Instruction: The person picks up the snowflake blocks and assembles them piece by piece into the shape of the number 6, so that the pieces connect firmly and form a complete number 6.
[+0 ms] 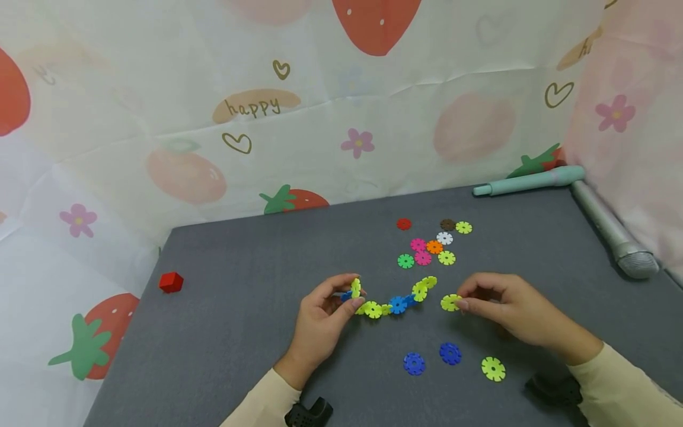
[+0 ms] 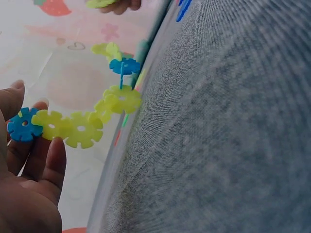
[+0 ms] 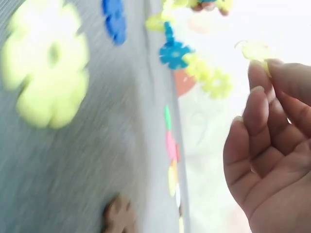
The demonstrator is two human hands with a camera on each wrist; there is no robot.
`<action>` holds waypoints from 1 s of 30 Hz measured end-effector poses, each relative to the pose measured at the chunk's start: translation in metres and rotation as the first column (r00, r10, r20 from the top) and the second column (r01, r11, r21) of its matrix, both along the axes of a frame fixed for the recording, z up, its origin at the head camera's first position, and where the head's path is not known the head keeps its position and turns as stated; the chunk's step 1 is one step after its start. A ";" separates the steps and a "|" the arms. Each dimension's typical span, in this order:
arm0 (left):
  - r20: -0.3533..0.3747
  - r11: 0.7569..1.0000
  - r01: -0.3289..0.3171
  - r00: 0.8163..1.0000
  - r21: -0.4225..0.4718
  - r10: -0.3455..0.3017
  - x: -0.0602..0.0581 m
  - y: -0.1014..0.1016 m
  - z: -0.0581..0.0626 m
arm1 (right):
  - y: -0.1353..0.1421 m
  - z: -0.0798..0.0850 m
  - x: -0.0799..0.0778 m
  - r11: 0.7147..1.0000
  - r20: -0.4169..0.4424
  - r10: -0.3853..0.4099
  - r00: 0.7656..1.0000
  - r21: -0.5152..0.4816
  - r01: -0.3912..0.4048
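My left hand (image 1: 324, 314) pinches one end of a chain of notched plastic discs, yellow and blue, slotted into each other. The chain (image 1: 398, 305) sags in a curve toward the right, its far end a pair of yellow discs. In the left wrist view a blue disc (image 2: 24, 124) sits between the thumb and fingers. My right hand (image 1: 514, 308) holds a single yellow disc (image 1: 450, 302) between thumb and index finger, a short way from the chain's far end. In the right wrist view that disc (image 3: 256, 51) shows above the fingertips.
Two dark blue discs (image 1: 414, 363) and a yellow disc (image 1: 493, 369) lie on the grey table (image 1: 235, 344) nearer me. Farther back lie several loose discs (image 1: 434, 247) in mixed colours. A red block (image 1: 171, 282) is at left; a silver microphone (image 1: 613, 231) and mint-green stick (image 1: 533, 181) at right.
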State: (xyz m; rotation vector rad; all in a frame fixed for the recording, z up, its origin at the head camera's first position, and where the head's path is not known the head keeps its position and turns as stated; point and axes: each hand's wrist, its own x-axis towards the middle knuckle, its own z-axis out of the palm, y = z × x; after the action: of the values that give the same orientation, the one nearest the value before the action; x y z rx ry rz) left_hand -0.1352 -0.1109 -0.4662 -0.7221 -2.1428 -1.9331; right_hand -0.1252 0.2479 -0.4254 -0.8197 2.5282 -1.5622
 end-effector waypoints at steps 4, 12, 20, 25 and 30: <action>-0.015 0.999 -0.028 1.000 -0.029 0.027 0.002 -0.001 0.000 | -0.012 0.006 -0.002 1.000 -0.007 -0.006 1.000 -0.030 0.006; -0.053 0.999 -0.005 0.999 -0.036 0.003 0.003 0.001 0.002 | -0.039 0.010 -0.008 0.994 -0.006 0.004 1.000 -0.105 -0.005; -0.065 0.998 0.014 0.998 -0.054 -0.018 0.005 0.003 0.007 | -0.068 0.008 -0.013 0.992 -0.033 0.025 0.999 -0.120 -0.028; -0.101 0.997 0.035 0.994 -0.064 -0.042 0.006 0.004 0.009 | -0.081 0.008 -0.015 0.989 -0.030 0.035 0.999 -0.140 -0.039; -0.123 0.996 0.038 0.991 -0.084 -0.048 0.007 0.005 0.010 | -0.091 0.012 -0.015 0.986 0.003 0.041 0.999 -0.164 -0.040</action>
State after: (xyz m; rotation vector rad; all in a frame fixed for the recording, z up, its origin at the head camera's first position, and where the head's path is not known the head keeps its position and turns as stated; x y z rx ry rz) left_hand -0.1285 -0.1062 -0.4559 -0.8865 -2.1573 -1.7790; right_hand -0.1399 0.1573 -0.4132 -0.8760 2.3871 -1.7749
